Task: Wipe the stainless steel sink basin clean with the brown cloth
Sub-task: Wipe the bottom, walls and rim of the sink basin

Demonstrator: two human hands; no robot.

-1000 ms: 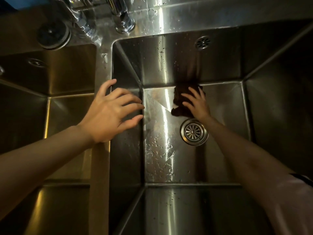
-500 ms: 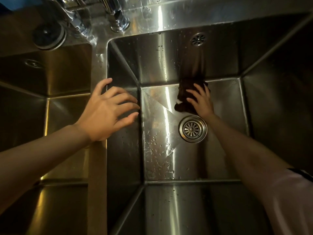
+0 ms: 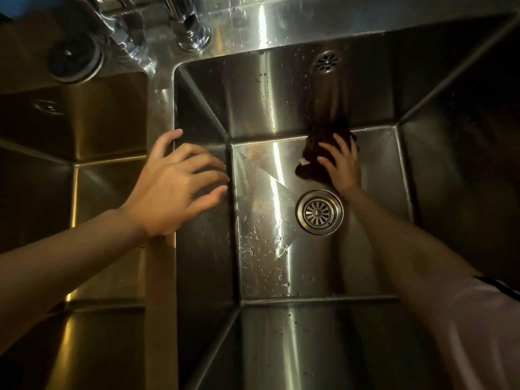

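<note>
The stainless steel sink basin [image 3: 261, 226] is deep, its floor wet with droplets. A bunched brown cloth [image 3: 315, 153] lies on the floor against the back wall, just above the round drain [image 3: 319, 212]. My right hand [image 3: 342, 167] presses flat on the cloth with its fingers spread. My left hand [image 3: 177, 184] hovers over the divider [image 3: 161, 291] between the two basins, fingers apart, holding nothing; its thumb is at the divider's edge.
A second basin [image 3: 84, 192] lies to the left. Tap fittings [image 3: 191, 32] and a round dark plug [image 3: 74, 59] sit on the back ledge. An overflow hole [image 3: 326, 61] is in the back wall. Steep walls surround the right basin.
My right hand has slid the cloth to the right along the back edge of the floor. My left hand has stayed over the divider.
</note>
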